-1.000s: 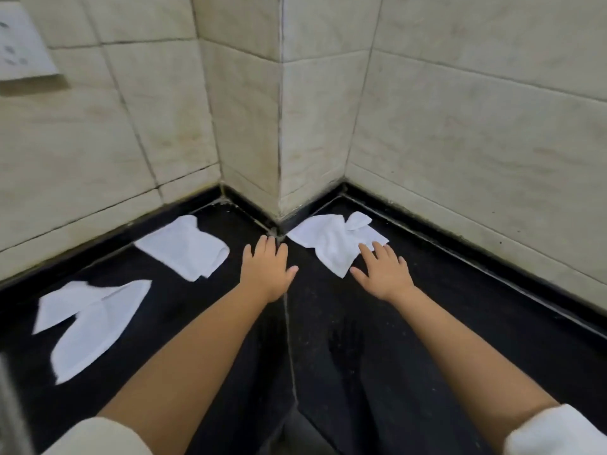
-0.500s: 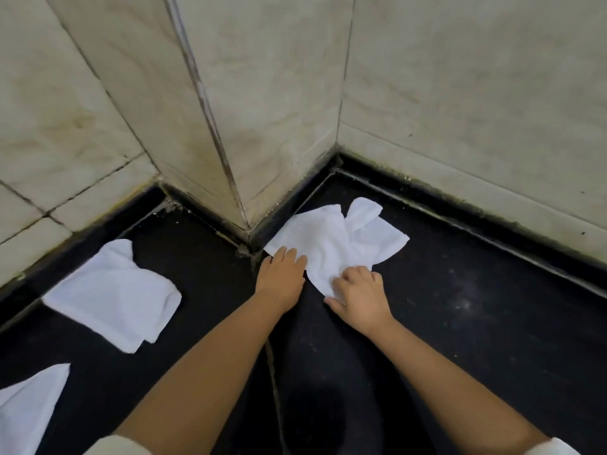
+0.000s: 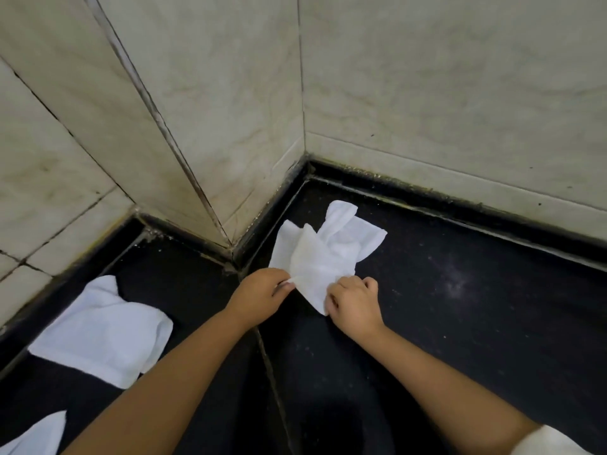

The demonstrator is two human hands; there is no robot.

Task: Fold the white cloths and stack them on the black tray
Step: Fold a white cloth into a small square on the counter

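Observation:
A crumpled white cloth [image 3: 323,254] lies on the black counter [image 3: 460,307] close to the tiled wall corner. My left hand [image 3: 262,295] pinches the cloth's near left edge. My right hand [image 3: 354,305] grips its near corner with curled fingers. A second white cloth [image 3: 101,333] lies spread at the left. The tip of a third cloth [image 3: 36,435] shows at the bottom left edge. No black tray is in view.
Beige tiled walls [image 3: 230,110] close the counter at the back, with a jutting corner between the two cloths. A seam [image 3: 272,372] runs across the black surface under my arms.
The view has moved closer and to the right. Both hands went from lying flat near the cloth to taking hold of its near edge, and part of it has lifted and folded.

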